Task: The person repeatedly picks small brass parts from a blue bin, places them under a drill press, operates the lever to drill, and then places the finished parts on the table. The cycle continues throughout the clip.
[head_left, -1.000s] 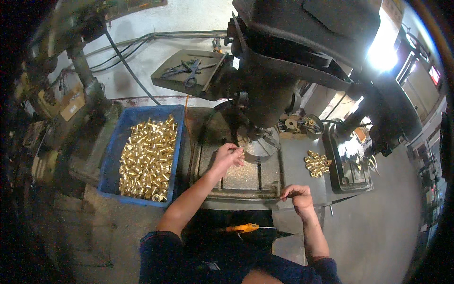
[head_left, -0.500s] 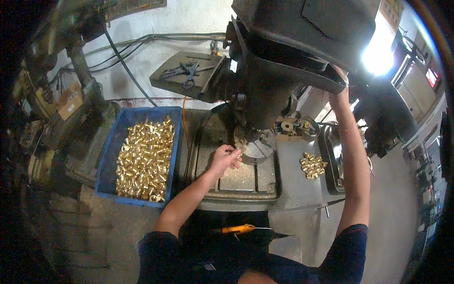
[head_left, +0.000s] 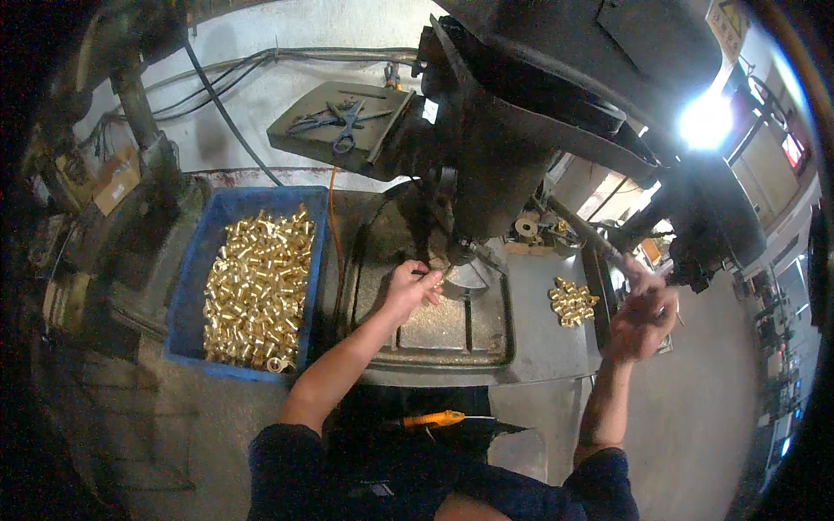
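My left hand (head_left: 412, 293) is at the drill press, its fingers pinched around a small brass fitting (head_left: 441, 282) that is mostly hidden. That fitting sits right against the round metal chuck (head_left: 469, 275) on the machine's base plate (head_left: 434, 326). Off to the right, my right hand (head_left: 644, 317) is closed around the end of the press's feed lever (head_left: 591, 233), slightly smeared by motion. The dark drill head (head_left: 499, 165) hangs above the chuck and hides the tool tip.
A blue bin (head_left: 181, 304) full of brass fittings stands at left. Several brass fittings (head_left: 572, 302) are piled right of the base plate. Scissors (head_left: 346, 137) lie on a raised tray (head_left: 291, 143). An orange-handled tool (head_left: 437, 419) lies near my lap.
My right hand has come down and toward me from beside the drill head, swinging the lever with it. My left hand stays by the chuck. The view has shifted slightly.
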The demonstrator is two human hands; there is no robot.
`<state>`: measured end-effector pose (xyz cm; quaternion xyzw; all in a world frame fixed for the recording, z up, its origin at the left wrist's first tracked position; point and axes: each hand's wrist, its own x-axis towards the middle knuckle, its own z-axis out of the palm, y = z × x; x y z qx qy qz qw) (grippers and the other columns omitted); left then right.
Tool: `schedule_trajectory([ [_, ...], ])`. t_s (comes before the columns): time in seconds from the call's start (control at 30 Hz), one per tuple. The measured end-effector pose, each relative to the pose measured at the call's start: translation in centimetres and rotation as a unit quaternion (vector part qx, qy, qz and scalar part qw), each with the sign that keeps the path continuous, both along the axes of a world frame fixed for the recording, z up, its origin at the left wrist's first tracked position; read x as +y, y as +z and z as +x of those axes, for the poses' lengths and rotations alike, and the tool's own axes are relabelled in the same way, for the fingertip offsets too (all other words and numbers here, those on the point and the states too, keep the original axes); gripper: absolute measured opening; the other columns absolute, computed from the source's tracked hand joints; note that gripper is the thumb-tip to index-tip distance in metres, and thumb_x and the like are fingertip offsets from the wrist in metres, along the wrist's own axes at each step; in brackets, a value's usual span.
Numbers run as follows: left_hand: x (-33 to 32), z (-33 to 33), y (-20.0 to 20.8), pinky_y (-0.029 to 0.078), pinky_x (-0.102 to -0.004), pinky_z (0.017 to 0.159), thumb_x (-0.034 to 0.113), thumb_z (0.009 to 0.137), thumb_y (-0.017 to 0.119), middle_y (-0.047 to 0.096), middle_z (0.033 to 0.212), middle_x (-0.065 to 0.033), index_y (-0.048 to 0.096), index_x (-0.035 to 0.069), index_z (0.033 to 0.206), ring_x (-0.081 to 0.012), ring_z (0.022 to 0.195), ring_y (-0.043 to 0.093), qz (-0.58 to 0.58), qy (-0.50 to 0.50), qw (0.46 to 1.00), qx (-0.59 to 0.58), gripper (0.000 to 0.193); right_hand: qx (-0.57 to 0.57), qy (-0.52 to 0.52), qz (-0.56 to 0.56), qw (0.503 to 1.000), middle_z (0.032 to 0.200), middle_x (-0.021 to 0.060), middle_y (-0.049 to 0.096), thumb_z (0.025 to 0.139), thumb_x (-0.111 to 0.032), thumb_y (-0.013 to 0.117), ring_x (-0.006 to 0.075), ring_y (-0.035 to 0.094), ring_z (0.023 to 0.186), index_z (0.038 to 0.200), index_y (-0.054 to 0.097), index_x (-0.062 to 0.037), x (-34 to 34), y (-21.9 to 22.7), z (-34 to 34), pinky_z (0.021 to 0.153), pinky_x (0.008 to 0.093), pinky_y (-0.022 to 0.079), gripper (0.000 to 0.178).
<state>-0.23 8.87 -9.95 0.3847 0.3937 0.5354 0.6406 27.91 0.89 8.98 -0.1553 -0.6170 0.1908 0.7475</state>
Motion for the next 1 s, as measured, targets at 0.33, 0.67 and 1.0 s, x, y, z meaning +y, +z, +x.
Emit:
schedule_trajectory([
  [0.33,0.2,-0.2,0.0,0.052,-0.032,0.049,0.014,0.081,0.064,0.056,0.083,-0.0178,0.042,-0.007,0.096,-0.021,0.063,0.061,-0.008,-0.007,1.0,0.003,0.034,0.038,-0.014,0.033,0.999,0.075,0.0124,0.049,0.073,-0.023,0.06,0.0429,0.051,0.103,0.065,0.03,-0.0074,-0.6,-6.3,-0.9,0.093,0.053,0.035,0.034],
  [0.67,-1.1,-0.1,-0.4,0.051,-0.0332,0.064,0.02,0.082,0.063,0.061,0.091,-0.0193,0.042,-0.01,0.113,-0.0229,0.073,0.063,0.127,0.07,0.974,0.176,0.048,-0.122,-0.125,-0.09,0.98,0.063,0.0103,0.052,0.076,0.006,0.042,0.0297,0.062,0.082,0.066,0.037,-0.005,3.0,8.6,-0.2,0.086,0.0457,0.043,0.016],
  [1.0,-1.7,-0.6,1.6,0.034,-0.0459,0.096,0.007,0.068,0.063,0.061,0.097,-0.0139,0.061,0.001,0.088,-0.0277,0.085,0.06,0.469,0.141,0.686,0.538,0.021,-0.105,-0.076,-0.026,0.991,0.063,0.01,0.05,0.083,-0.004,0.049,0.0284,0.06,0.079,0.067,0.037,-0.0066,3.7,7.8,0.2,0.091,0.0513,0.039,0.02],
])
